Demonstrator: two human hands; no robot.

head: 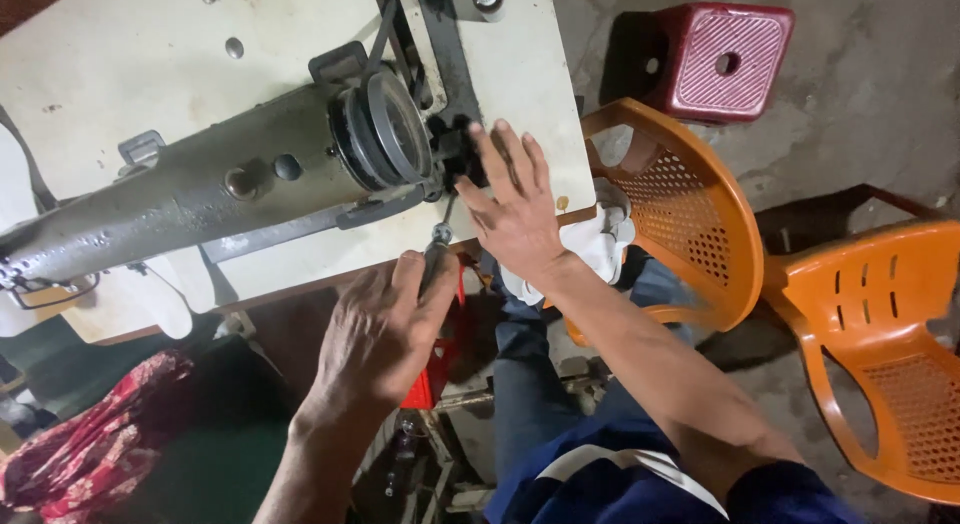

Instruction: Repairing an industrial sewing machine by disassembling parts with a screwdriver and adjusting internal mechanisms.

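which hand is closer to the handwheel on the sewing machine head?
Right. The right hand lies flat on the table with its fingertips just right of the handwheel. The left hand grips a screwdriver lower down, at the table edge.

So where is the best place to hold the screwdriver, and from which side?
Probably by its handle, as the left hand does now. The screwdriver points up toward the machine's black part beside the handwheel, so its thin shaft must stay free; coming from below, at the table edge, fits.

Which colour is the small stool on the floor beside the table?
Dark red, with a grid-patterned top; the stool shows best in the head view.
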